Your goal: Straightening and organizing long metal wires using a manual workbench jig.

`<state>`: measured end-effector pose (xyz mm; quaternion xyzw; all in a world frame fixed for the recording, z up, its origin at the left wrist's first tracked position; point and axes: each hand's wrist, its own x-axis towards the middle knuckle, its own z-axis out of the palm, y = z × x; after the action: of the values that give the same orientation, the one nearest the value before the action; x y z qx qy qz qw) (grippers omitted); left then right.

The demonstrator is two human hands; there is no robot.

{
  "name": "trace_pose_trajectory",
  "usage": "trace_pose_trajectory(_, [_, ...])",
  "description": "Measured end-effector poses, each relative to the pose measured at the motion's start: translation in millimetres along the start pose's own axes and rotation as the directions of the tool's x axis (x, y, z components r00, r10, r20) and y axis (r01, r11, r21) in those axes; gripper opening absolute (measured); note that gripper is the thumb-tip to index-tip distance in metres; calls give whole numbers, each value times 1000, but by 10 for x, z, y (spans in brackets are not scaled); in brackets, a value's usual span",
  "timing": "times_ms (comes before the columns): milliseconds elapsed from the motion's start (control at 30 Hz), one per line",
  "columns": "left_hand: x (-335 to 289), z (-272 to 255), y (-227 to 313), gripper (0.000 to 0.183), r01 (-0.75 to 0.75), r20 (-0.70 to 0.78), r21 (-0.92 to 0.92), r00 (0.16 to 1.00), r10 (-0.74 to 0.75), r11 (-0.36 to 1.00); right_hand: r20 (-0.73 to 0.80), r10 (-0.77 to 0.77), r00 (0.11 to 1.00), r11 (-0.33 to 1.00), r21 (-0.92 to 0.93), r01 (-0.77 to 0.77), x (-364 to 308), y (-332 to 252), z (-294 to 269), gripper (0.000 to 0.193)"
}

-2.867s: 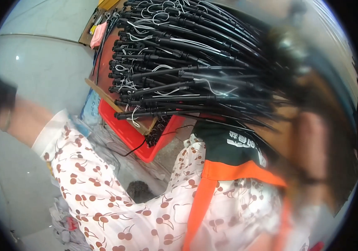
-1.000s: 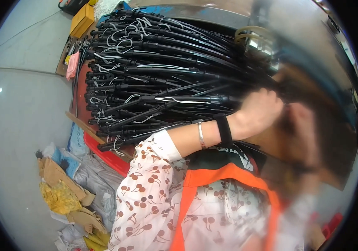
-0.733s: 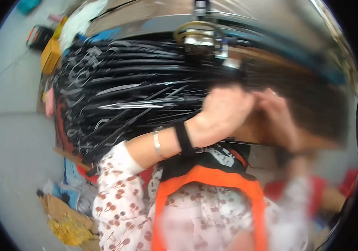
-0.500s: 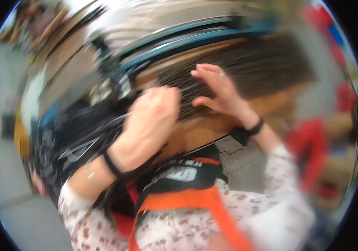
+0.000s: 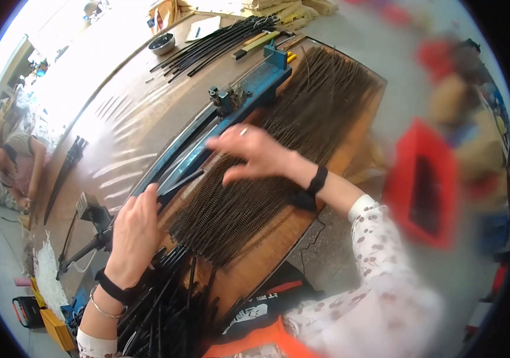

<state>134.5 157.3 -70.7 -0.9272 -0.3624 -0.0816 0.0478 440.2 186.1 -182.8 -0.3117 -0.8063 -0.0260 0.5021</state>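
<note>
My left hand (image 5: 135, 231) has its fingers pressed together at the lower end of a blue metal rail fixture (image 5: 192, 156). A thin grey rod (image 5: 186, 181) sticks out from its fingertips, slanting up to the right; the gripped end is hidden. My right hand (image 5: 256, 154) hovers over the fixture's near edge, thumb apart from the fingers and nothing between them. Beneath it lies a wide layer of long dark coil springs (image 5: 231, 209) on the wooden tabletop. Close to my left wrist is a heap of black rods (image 5: 162, 304).
A small clamp block (image 5: 226, 100) sits on the fixture. Beyond are black rods (image 5: 216, 48), a bowl (image 5: 162, 43) and a plastic-covered surface (image 5: 123, 131). A co-worker (image 5: 19, 152) sits at far left. A red bin (image 5: 425, 185) stands on the floor at right.
The view has turned and sharpened, and the fixture now runs diagonally. My left hand is now at the fixture's lower end; my right hand has come over its near edge, still spread.
</note>
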Motion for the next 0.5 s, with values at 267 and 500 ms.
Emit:
trace_pose_trajectory(267, [-239, -112, -254, 19, 15, -72, 12, 997, -14, 1000, 43, 53, 998, 999, 3, -53, 86, -2, 437, 62])
trace_pose_trajectory(500, [-646, -266, -472, 25, 37, -117, 162, 993, -18, 986, -52, -22, 998, 991, 134, 29, 459, -975, 872, 67])
